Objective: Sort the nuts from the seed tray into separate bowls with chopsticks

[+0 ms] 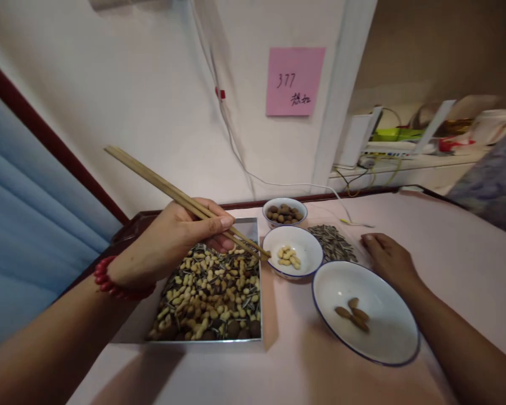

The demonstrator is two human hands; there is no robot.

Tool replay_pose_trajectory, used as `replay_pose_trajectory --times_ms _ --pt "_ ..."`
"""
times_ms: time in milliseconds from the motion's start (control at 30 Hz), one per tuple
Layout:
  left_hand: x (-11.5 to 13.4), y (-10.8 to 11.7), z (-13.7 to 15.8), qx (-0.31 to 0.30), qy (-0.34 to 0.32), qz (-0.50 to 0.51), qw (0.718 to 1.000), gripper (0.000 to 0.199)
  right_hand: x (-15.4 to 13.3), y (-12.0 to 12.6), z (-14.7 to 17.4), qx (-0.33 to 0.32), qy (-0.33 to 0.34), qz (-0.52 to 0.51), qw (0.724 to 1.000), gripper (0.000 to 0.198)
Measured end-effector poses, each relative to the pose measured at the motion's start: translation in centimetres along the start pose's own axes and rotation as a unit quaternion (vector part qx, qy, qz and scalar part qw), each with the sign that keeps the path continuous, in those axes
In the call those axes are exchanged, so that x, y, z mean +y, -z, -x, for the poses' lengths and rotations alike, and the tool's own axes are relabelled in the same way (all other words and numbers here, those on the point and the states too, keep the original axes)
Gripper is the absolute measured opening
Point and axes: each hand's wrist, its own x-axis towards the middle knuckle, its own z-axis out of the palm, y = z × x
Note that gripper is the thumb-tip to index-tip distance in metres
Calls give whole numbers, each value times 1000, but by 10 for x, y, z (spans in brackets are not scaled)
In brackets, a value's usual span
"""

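Note:
A pair of wooden chopsticks (164, 185) is held in my left hand (189, 225), its fingers closed around them. Between their tips, at the left rim of the peanut bowl (316, 261), is a small brown piece (265, 255), too blurred to name. Several peanuts (288, 256) lie in that bowl. Below my left hand stands a box (260, 304) of mixed peanuts, striped seeds and dark round nuts. My right hand (390, 259) rests on the table with fingers curled in, beside the striped sunflower seeds (333, 242); nothing shows in it.
A large white bowl (388, 298) at the front right contains several brown almond-like nuts (354, 315). Behind the peanut bowl, a smaller bowl (285, 201) has round brown nuts in it. A white cable (287, 184) trails onto the table. Blue curtain (25, 214) hangs at left.

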Motion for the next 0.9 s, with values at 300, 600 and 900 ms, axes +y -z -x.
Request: replay_pose_trajectory --times_ms 300,600,900 --pt "7 -114 -17 -189 -3 43 981 13 6 -4 -3 23 37 -32 999 42" --pt "17 -83 -6 -133 -18 10 991 20 9 -3 -4 16 22 -23 999 45" --pt "-2 14 12 9 -4 -112 994 28 3 3 1 -5 -31 9 999 46"
